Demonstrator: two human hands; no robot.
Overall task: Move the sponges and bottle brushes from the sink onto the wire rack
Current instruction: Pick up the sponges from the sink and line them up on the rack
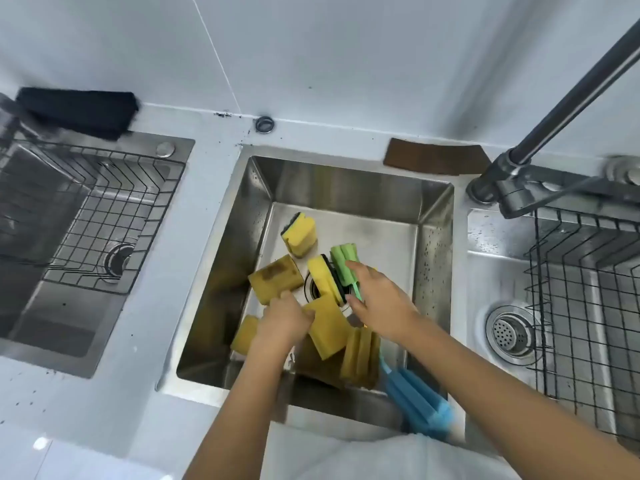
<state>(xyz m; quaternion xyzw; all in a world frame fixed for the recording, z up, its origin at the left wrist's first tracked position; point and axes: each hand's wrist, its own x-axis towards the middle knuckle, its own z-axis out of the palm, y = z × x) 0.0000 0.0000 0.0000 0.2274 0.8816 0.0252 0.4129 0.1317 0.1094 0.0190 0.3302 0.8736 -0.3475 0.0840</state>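
Note:
Several yellow sponges lie in the middle sink point(346, 178). One yellow sponge point(298, 234) sits near the back, a stained one point(275, 282) to the left, one on edge over the drain point(322, 278). My left hand point(284, 320) grips a large yellow sponge point(329, 327). My right hand point(381, 303) closes around the handle of a green bottle brush point(343, 268). A blue bottle brush point(415, 400) leans on the sink's front rim. Wire racks sit in the left sink point(114, 216) and in the right sink point(588, 306).
A faucet arm point(561, 109) slants over the right side above its base. A black cloth point(79, 112) lies at the back left, a brown pad point(436, 161) behind the middle sink. White countertop separates the sinks.

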